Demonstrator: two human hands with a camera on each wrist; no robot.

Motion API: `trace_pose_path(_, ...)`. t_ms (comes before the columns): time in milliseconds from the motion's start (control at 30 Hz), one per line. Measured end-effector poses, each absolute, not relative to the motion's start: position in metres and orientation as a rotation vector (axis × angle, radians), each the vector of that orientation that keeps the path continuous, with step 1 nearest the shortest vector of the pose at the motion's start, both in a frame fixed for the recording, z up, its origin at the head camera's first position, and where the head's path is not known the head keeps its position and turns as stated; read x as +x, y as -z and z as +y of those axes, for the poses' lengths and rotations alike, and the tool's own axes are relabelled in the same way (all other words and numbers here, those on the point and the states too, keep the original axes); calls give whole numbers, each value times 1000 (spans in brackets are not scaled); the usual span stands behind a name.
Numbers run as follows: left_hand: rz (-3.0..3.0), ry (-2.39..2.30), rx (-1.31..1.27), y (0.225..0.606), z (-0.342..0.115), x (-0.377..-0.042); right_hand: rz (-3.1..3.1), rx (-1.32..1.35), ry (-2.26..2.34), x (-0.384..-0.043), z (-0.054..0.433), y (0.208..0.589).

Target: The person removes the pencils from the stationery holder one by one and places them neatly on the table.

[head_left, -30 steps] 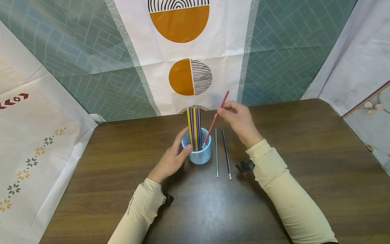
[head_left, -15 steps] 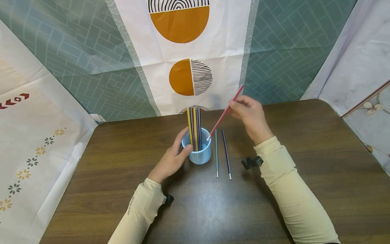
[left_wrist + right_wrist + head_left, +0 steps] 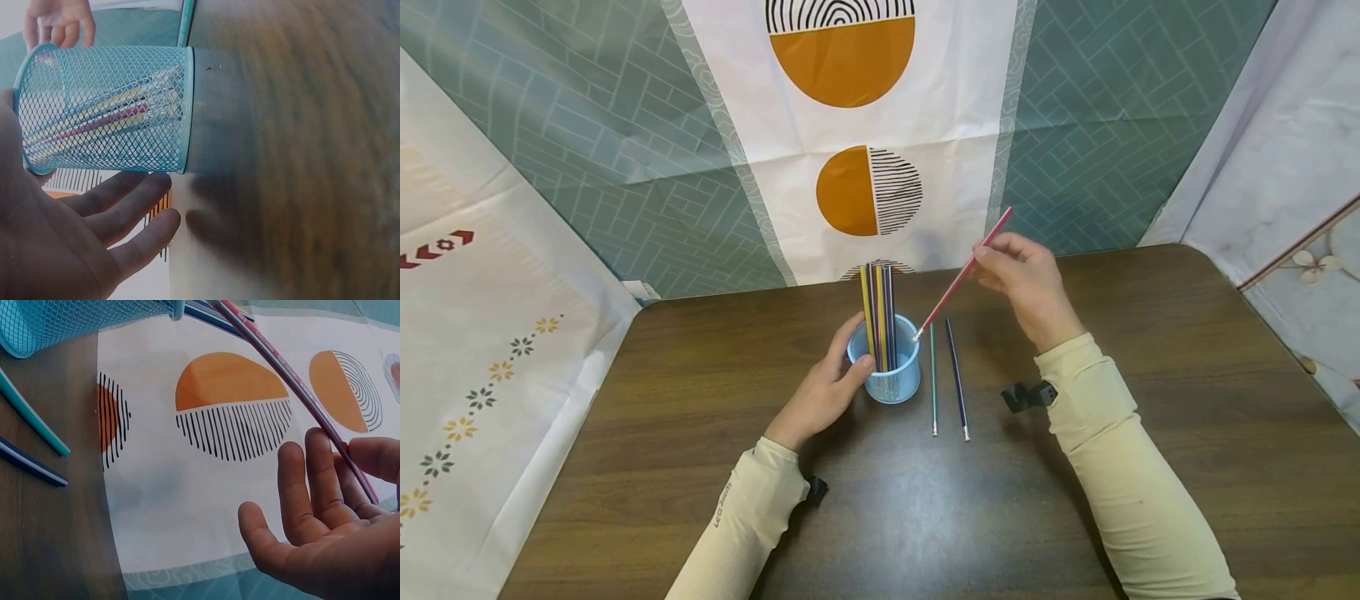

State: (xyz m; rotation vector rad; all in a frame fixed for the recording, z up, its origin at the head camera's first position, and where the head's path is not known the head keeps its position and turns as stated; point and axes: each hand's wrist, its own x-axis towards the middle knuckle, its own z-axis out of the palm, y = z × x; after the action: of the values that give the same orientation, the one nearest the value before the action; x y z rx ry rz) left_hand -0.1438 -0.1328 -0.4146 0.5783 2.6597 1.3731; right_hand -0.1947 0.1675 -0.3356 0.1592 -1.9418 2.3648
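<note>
A light blue mesh pencil cup [image 3: 892, 385] stands on the table, holding a bundle of yellow and dark striped pencils [image 3: 880, 317]. My left hand [image 3: 823, 390] holds the cup from its left side, with the thumb near the front rim and the fingers behind. In the left wrist view the pencils' lower ends show through the mesh. My right hand [image 3: 1026, 283] pinches a red pencil [image 3: 958, 279] near its upper end. The pencil slants, and its silvery lower end is right at the cup's right rim. In the right wrist view, the other fingers [image 3: 294, 494] are spread apart from it.
Right of the cup, a teal pencil [image 3: 934, 383] and a dark blue pencil [image 3: 958, 379] lie side by side on the brown wooden table [image 3: 700, 433]. A patterned cloth [image 3: 955, 108] hangs behind the table's back edge.
My right hand has moved right with the red pencil. The pencil's lower end has gone from inside the cup to its right rim. My left hand and the cup have stayed still.
</note>
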Motion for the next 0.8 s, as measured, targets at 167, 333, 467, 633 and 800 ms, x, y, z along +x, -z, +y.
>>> trace_pose_path(167, 2655, -1375, 582, 415, -133, -144, -1998, 147, -2333, -195, 173, 335)
trace_pose_path(333, 2646, -1383, 583, 415, -133, -144, -2007, 147, -2338, -196, 178, 334)
trace_pose_path(467, 2636, -1398, 581, 414, -133, -144, -2102, 178, -2289, -196, 179, 334)
trace_pose_path(633, 2645, -1386, 577, 414, -133, -144, -2243, 193, -2169, -198, 178, 338)
trace_pose_path(800, 2653, -1376, 582, 414, -133, -143, -2329, 195, -2096, -201, 177, 345)
